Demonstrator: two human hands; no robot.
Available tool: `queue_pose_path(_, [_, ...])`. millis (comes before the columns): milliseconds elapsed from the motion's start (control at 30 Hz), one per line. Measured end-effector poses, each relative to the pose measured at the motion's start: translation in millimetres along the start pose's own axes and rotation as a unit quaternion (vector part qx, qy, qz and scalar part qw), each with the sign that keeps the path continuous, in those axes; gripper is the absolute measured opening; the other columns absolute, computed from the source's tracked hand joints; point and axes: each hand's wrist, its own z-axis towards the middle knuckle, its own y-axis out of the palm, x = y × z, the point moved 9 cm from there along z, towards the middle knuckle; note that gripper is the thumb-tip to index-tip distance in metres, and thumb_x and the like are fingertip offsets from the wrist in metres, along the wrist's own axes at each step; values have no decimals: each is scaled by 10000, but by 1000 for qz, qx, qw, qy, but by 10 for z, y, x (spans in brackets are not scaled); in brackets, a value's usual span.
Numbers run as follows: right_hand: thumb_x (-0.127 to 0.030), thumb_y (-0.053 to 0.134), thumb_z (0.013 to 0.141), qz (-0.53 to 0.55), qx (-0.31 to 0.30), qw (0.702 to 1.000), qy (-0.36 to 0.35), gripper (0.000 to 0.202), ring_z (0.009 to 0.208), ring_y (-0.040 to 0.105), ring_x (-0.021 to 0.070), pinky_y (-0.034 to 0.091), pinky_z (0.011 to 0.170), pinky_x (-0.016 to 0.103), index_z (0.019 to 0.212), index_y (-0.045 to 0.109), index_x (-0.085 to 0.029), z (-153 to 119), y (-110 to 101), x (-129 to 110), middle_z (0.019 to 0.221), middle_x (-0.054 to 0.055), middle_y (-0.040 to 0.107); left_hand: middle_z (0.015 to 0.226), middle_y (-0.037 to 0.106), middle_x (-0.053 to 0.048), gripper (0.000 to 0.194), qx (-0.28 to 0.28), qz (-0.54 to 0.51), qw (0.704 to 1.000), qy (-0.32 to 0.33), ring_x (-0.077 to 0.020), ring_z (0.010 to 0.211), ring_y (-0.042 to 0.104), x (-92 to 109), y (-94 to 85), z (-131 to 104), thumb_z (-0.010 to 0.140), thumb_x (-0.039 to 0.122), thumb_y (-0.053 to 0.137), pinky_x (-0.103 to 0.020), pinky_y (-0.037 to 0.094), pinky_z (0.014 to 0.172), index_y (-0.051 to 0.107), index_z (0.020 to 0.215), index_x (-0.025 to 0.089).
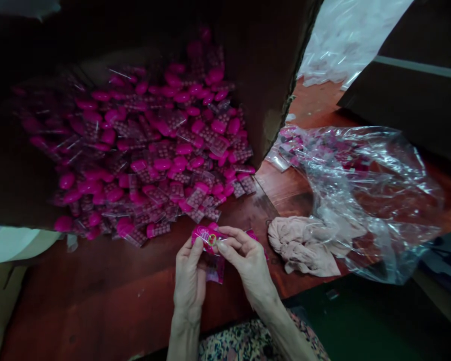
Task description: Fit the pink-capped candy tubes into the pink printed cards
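Observation:
Between my two hands is a small pink printed wrapper (206,237) with a round yellowish mark on it. My left hand (190,273) pinches its left end, thumb on top. The fingers of my right hand (248,260) are closed on its right side. Below the wrapper, between the hands, shows another pink and clear packet (215,271), partly hidden. Just beyond my hands spreads a large heap of small clear packs with pink caps (161,163) and round pellets inside, spilling from a dark cardboard box (263,90).
A crumpled beige cloth (304,245) lies right of my hands on the reddish wooden table (108,296). Behind it sprawls a large clear plastic bag (383,200) with pink wrappers inside. A pale round dish-like object (22,244) stands at the left.

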Motion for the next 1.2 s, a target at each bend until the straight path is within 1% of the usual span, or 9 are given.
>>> queue_pose_path(133, [-255,622,777,-69,8,997,-38,295,702,654,156,496,781,308,1055,609,-158,-28,35,-24,686,3,694,806,716,-42,212,-6,-27,999,29,-142,731,645,70,-58,-11,653,311,736,-252,505,730,708,818,180])
queue_pose_path(267, [-243,587,806,-74,-17,997,-33,256,713,656,151,515,748,286,1051,619,-176,-54,125,-14,699,1,690,901,715,-58,407,-28,5,999,23,-187,838,654,115,-65,-11,543,191,801,-274,509,758,681,932,200])
queue_pose_path(400, [-263,560,829,-89,-25,995,-24,285,795,665,170,527,770,297,1096,602,-173,-87,176,23,809,36,705,776,702,-24,216,-19,24,998,49,-131,696,641,168,-141,8,574,146,773,-229,507,685,675,764,179])
queue_pose_path(567, [-278,527,862,-195,12,975,-107,375,989,621,191,474,906,347,1231,525,-211,-131,170,-65,1083,86,649,704,679,-3,186,14,-8,999,34,-107,615,614,91,-247,41,563,178,784,-212,496,622,665,706,176])
queue_pose_path(833, [-259,585,835,-228,-45,961,-147,408,968,608,201,451,921,386,1234,507,-228,-116,256,-107,958,48,693,670,686,-5,250,74,-90,993,-3,-112,625,623,4,-384,90,471,160,833,-210,498,631,665,655,159])
queue_pose_path(933, [-265,486,895,-247,5,953,-175,303,861,616,184,484,837,368,1192,512,-212,-60,159,-199,864,41,681,628,675,33,260,103,-118,988,-1,-90,566,601,2,-472,118,453,194,845,-197,492,565,649,622,181])
queue_pose_path(1000, [-261,462,901,-351,62,908,-218,274,874,583,200,478,808,373,1157,532,-192,6,110,-306,910,64,645,611,665,49,264,119,-130,984,0,-89,534,586,9,-533,135,449,205,848,-198,478,506,639,609,190])
queue_pose_path(1100, [-235,492,862,-564,68,785,-246,275,970,486,276,429,840,438,1107,574,-142,179,226,-313,1026,128,590,621,659,51,264,131,-145,981,1,-95,534,580,30,-601,146,454,196,846,-206,462,465,635,612,186])
queue_pose_path(1200, [-189,481,842,-624,35,747,-228,250,926,461,316,416,801,466,1042,602,-101,344,313,-191,997,171,576,632,660,46,270,138,-157,978,2,-104,558,588,53,-637,135,447,195,849,-208,459,453,632,606,178])
